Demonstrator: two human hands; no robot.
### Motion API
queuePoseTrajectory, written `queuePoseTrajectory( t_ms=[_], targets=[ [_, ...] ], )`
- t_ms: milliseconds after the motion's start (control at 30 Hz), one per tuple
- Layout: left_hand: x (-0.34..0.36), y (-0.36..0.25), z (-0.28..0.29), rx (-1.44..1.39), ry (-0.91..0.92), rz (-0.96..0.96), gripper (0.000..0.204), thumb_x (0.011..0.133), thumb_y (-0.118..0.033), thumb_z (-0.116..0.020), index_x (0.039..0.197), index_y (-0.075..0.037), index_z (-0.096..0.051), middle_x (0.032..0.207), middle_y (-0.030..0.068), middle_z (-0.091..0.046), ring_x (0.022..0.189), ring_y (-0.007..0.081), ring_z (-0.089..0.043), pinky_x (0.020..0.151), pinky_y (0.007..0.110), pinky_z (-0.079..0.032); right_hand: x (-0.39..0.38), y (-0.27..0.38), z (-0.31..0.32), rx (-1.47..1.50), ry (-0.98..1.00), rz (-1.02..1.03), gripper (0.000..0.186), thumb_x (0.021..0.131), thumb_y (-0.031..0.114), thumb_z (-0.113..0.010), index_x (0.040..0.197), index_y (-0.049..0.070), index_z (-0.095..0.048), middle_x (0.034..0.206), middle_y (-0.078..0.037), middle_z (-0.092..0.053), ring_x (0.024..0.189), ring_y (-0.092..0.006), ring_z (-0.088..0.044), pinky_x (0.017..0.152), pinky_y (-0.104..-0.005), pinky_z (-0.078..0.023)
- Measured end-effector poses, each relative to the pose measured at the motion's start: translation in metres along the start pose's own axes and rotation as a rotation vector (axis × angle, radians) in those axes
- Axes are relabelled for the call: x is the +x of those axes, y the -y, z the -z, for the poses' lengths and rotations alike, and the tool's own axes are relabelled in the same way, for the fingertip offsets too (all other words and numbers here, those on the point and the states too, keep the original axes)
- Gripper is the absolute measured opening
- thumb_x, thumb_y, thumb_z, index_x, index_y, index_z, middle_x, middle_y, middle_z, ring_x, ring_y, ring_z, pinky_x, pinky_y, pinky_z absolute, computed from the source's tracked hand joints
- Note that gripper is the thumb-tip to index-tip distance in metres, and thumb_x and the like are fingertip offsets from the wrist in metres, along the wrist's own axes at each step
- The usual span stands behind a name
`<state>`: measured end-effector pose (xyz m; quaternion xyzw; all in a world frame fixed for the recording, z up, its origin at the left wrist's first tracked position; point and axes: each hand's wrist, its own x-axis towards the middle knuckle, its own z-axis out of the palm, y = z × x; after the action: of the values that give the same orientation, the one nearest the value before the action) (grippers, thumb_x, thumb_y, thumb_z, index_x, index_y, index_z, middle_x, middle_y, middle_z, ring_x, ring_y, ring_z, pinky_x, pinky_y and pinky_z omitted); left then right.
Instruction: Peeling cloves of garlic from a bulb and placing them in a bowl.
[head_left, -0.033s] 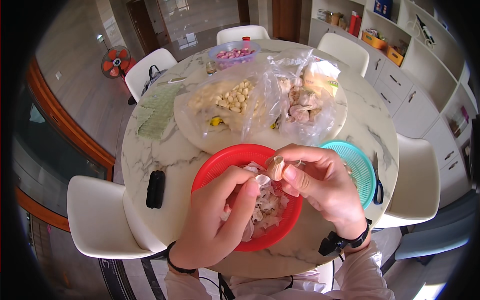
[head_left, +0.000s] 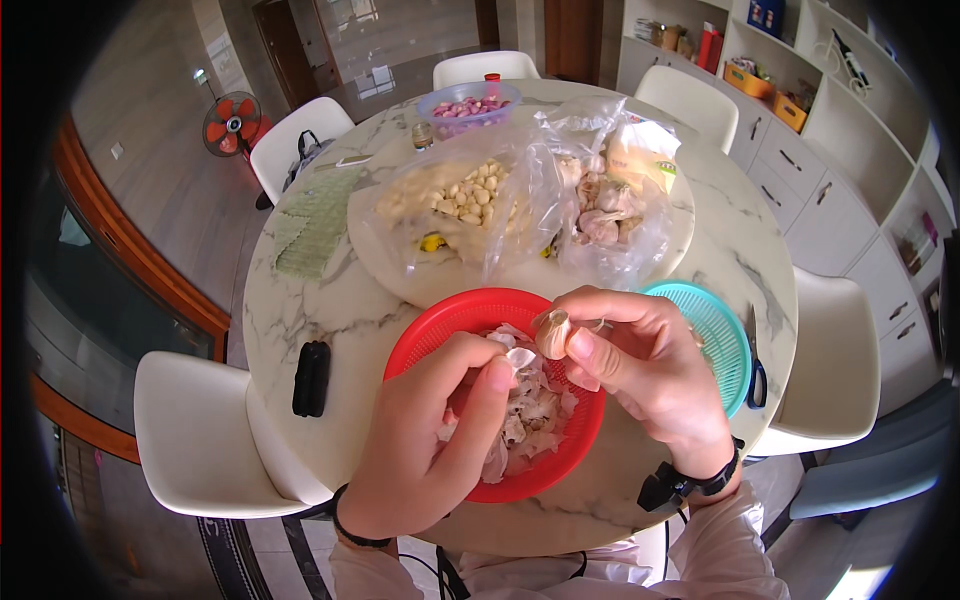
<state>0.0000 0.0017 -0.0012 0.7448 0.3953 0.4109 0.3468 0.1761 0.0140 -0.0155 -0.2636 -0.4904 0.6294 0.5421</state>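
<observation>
Between the thumb and fingers of my right hand [head_left: 655, 365] is an unpeeled garlic clove [head_left: 553, 336] with a tan-pink skin. My left hand [head_left: 430, 440] pinches a small white piece of garlic skin [head_left: 520, 358], just left of the clove and apart from it. Both hands are over a red plastic basket [head_left: 588, 435], which holds a heap of papery garlic skins [head_left: 532, 430]. A teal basket [head_left: 715, 325] stands partly behind my right hand, so most of what lies in it is hidden.
On a raised round board [head_left: 400, 283] lie a clear bag of peeled cloves [head_left: 475, 195] and another of garlic bulbs [head_left: 605, 210]. Scissors [head_left: 757, 385] lie right, a black case [head_left: 311, 378] left, a green cloth [head_left: 310, 225] far left. A bowl of shallots [head_left: 468, 105] stands behind.
My left hand and the skin in it have shifted very slightly left. My right hand keeps its hold on the garlic clove in nearly the same place.
</observation>
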Motion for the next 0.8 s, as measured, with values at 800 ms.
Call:
queuePoseTrajectory(
  t_ms=[800],
  targets=[
    [0.007,0.001,-0.015,0.135,-0.014,-0.190,0.061,0.077,0.012,-0.037,0.132,-0.003,-0.015,0.118,0.0188,-0.046,0.102,0.0223,-0.052,0.082,0.028,-0.042,0.001,-0.003,0.001,0.333,0.171,-0.239,0.032,0.089,0.017,-0.041,0.116,-0.001,-0.038,0.105,-0.012,-0.050,0.098,-0.0194,-0.052,0.082,-0.0294,-0.043]
  ],
)
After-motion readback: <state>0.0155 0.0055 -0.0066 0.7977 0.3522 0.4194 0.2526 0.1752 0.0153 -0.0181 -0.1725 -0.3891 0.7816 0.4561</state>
